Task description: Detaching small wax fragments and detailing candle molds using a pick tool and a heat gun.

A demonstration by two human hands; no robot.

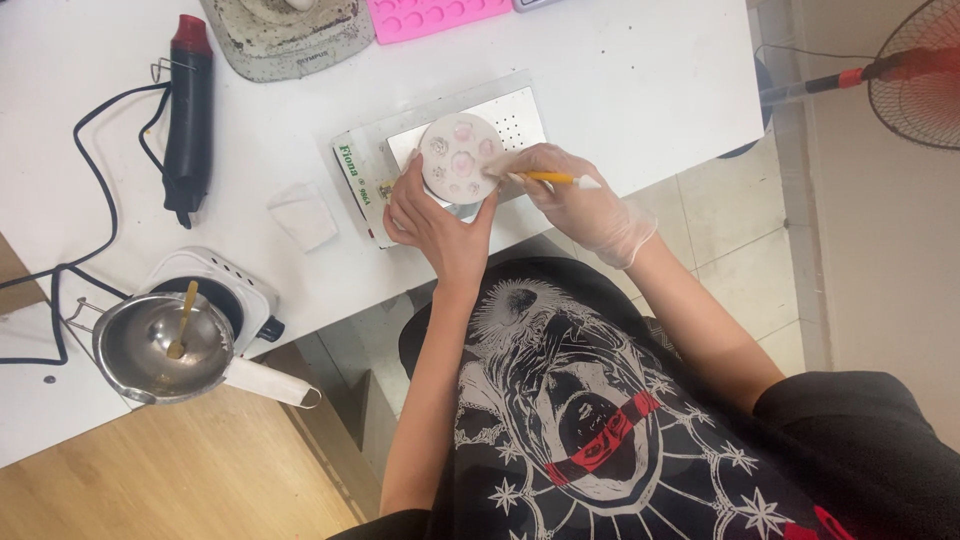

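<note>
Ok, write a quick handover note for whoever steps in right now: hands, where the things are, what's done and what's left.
Left hand: bare, holds the round white mould by its lower edge, over the small scale.
Right hand: gloved, fingers grip a yellow tool, tip at the mould's right rim.
Mould: pinkish fill in several cavities; how many are finished is not clear.
Nearby: metal pot with a wooden stick on the hotplate, heat gun at the left, pink mould at the table's far edge.
Left: work on the cavities looks unfinished.
</note>
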